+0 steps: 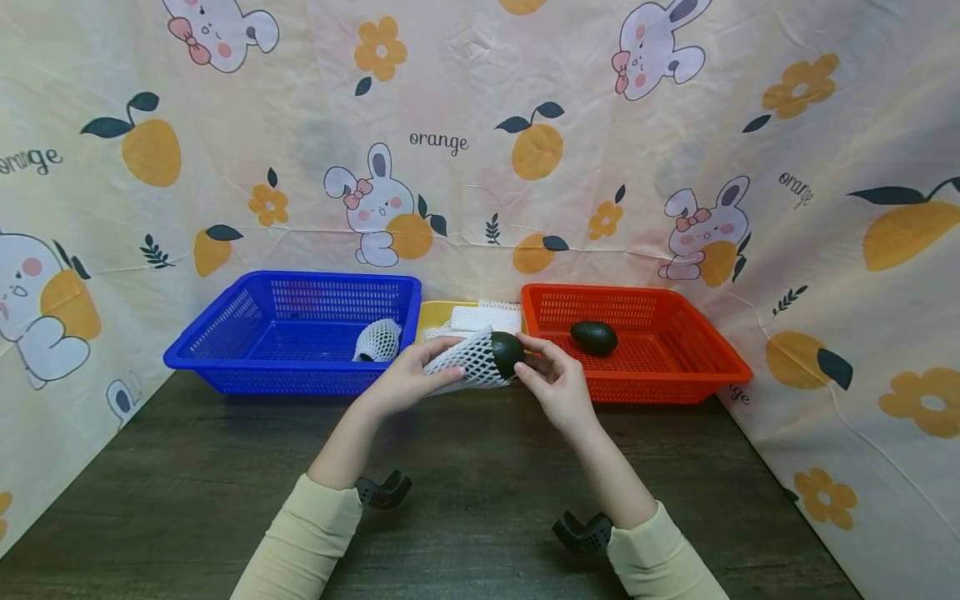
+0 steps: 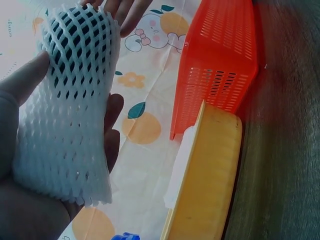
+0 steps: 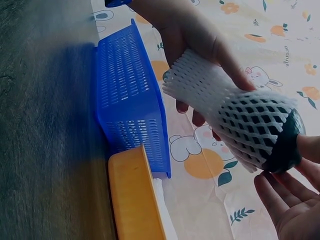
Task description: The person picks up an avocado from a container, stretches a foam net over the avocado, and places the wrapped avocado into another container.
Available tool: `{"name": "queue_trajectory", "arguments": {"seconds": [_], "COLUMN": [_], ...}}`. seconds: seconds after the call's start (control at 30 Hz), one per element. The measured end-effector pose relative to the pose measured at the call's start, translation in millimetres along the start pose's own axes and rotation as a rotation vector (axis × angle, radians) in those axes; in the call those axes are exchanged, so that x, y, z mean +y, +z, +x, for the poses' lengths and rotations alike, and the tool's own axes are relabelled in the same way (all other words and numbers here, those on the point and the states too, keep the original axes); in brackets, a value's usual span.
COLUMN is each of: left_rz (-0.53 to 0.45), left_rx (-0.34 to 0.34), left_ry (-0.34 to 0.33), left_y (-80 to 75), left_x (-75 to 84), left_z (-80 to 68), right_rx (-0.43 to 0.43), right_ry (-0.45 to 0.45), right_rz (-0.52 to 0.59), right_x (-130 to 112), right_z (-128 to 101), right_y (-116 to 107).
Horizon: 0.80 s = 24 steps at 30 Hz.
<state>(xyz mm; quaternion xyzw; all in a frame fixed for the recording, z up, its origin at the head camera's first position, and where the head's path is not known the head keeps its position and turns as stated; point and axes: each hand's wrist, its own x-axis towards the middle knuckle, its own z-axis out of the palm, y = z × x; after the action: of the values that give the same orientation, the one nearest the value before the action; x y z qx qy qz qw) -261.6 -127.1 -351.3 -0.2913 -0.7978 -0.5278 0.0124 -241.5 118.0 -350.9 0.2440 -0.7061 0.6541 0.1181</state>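
The avocado (image 1: 507,351) sits partly inside a white foam net sleeve (image 1: 471,360), held in the air between both hands above the far edge of the dark wooden table (image 1: 465,500), in front of the gap between the two baskets. Its dark end sticks out of the sleeve on the right-hand side.

Left hand (image 1: 401,379): fingers curled around the empty end of the sleeve, thumb on top, palm beneath; the left wrist view shows the foam lying across the palm.

Right hand (image 1: 555,379): fingers loosely curved, fingertips meeting the bare end of the avocado and the sleeve's rim. Whether it grips or merely touches, I cannot tell.

Blue basket (image 1: 225,333) stands at the far left of the table; one fruit already wrapped in foam net (image 1: 377,340) lies in its near right corner. Red basket (image 1: 705,350) stands far right, holding one bare avocado (image 1: 594,337). A yellow tray (image 1: 435,317) with spare foam sleeves (image 1: 486,317) sits between them.
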Motion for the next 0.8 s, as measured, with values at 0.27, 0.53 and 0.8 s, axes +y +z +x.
{"name": "queue_trajectory", "arguments": {"seconds": [0.27, 0.53, 0.8], "left_rz": [-0.067, -0.089, -0.093], "left_rx": [-0.016, -0.003, -0.005], "left_ry": [0.029, 0.036, 0.000], "left_y": [2.2, 3.2, 3.3], "left_x": [-0.1, 0.5, 4.4], "left_z": [1.6, 1.5, 0.8], "right_rx": [-0.006, -0.008, -0.004], "right_ry": [0.034, 0.038, 0.007], "right_rz": [-0.064, -0.014, -0.035], "right_x": [0.5, 0.1, 2.9], "right_z": [-0.8, -0.2, -0.4], "right_y": [-1.7, 1.2, 0.5]}}
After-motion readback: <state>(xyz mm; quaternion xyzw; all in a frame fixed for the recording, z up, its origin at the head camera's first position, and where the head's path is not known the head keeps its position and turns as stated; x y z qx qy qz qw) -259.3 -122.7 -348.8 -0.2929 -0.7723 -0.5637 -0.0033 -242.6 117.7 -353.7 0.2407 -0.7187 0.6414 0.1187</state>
